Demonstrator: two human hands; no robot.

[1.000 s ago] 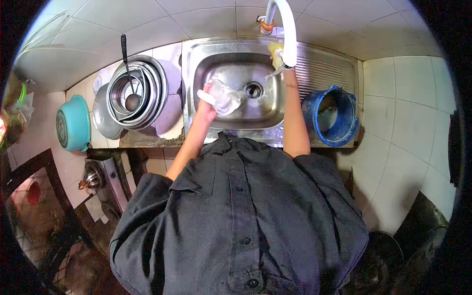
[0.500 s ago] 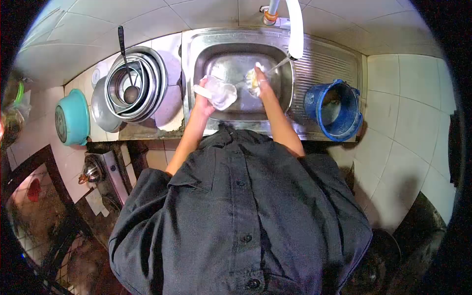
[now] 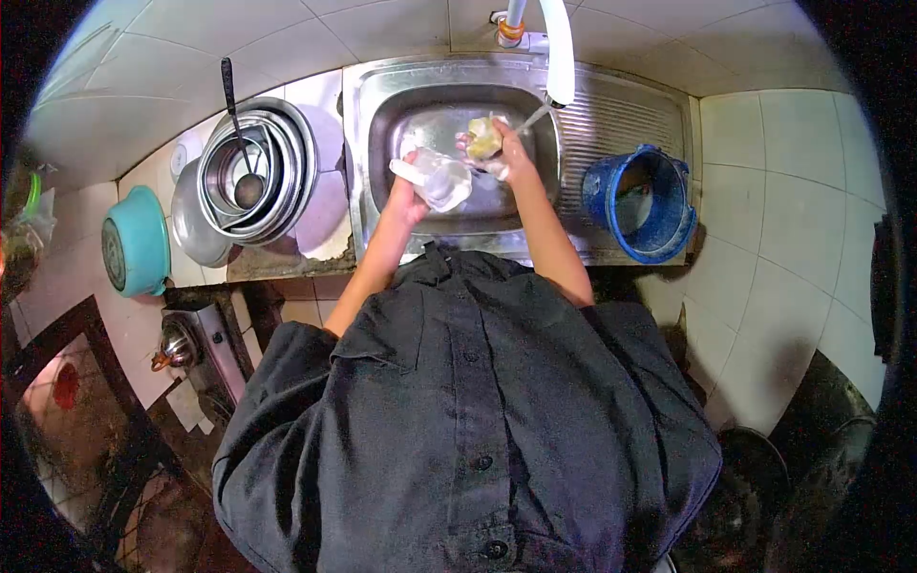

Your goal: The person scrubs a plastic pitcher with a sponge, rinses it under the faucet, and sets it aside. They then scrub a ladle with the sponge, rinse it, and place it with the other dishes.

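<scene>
Over the sink (image 3: 370, 205), my left hand (image 3: 408, 194) is closed on a translucent whitish plastic item with a white handle (image 3: 442, 181). Its exact kind is hard to make out. My right hand (image 3: 513, 151), to the right and slightly farther back, grips a yellow sponge (image 3: 484, 138) with white foam around it. A thin stream of water from the white faucet (image 3: 562, 57) runs down by my right hand. The sponge and the plastic item are close together, and some foam hangs below my right fingers.
Stacked steel bowls (image 3: 304, 153) with a black-handled ladle (image 3: 249, 189) stand left of the sink. A blue bucket (image 3: 611, 205) sits on the ribbed drainboard (image 3: 621, 119) at right. A turquoise basin (image 3: 143, 239) leans at far left, above a stove (image 3: 205, 344).
My left hand has moved right with the plastic item, now tilted differently. The sponge in my right hand shows more of its yellow face. The view has shifted slightly.
</scene>
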